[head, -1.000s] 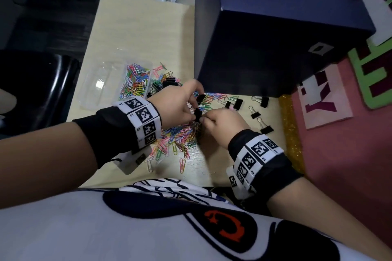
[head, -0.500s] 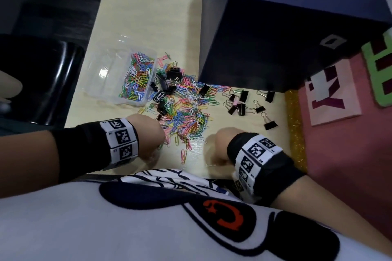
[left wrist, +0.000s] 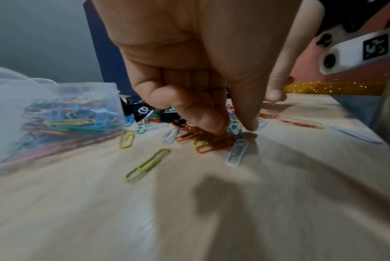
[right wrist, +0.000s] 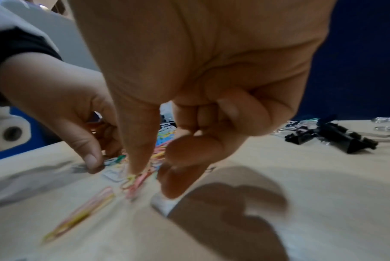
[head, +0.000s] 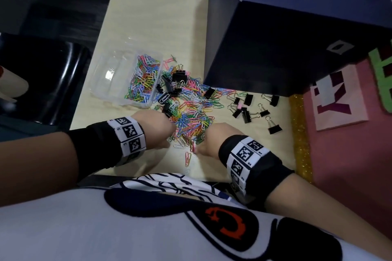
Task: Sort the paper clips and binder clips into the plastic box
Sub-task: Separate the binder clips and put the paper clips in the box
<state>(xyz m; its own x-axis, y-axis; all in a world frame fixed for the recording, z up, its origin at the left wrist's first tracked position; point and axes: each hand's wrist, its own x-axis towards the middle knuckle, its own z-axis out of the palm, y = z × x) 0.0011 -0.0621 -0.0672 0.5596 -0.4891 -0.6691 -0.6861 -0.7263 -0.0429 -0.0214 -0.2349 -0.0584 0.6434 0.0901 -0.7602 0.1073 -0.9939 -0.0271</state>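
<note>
Colourful paper clips lie in a heap mid-table, with black binder clips mixed in and more binder clips loose to the right. The clear plastic box stands at the left, its right compartment full of paper clips. My left hand is at the heap's near edge; in the left wrist view its thumb and forefinger pinch down on orange paper clips. My right hand is beside it; its forefinger and thumb pinch pink paper clips on the table.
A large dark blue box stands behind the heap at the right. A glittery gold strip and a pink board border the table's right side. A black chair is off the left edge. Stray clips lie near the front edge.
Both hands left the middle of the heap, where they handled a black binder clip, drew back toward me, and now pinch paper clips at its near edge.
</note>
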